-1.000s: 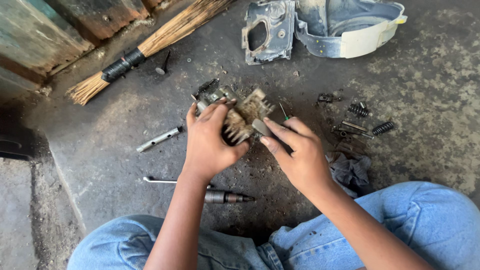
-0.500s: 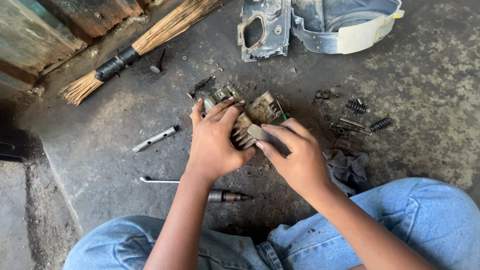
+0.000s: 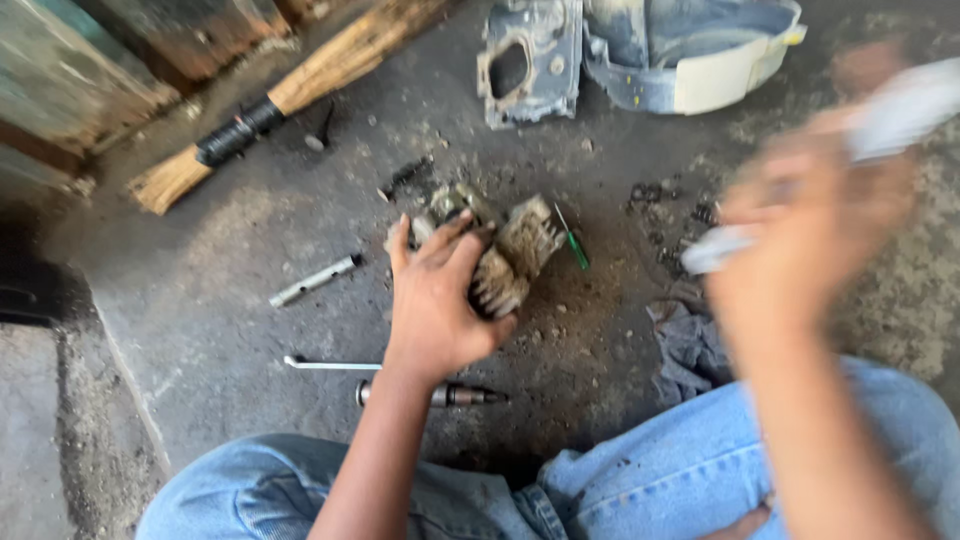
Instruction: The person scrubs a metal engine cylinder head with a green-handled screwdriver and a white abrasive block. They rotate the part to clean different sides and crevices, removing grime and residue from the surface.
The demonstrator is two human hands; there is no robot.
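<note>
Left hand (image 3: 437, 300) grips the finned engine part (image 3: 505, 250) on the floor; right hand (image 3: 805, 235), blurred at 3 o'clock, clutches a pale tool (image 3: 880, 125).

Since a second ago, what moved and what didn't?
The right hand lifted off the finned engine part and swung up to the right, blurred, carrying a flat pale tool. That uncovered a green-handled screwdriver. The left hand kept gripping the part; the tools on the floor stayed put.
</note>
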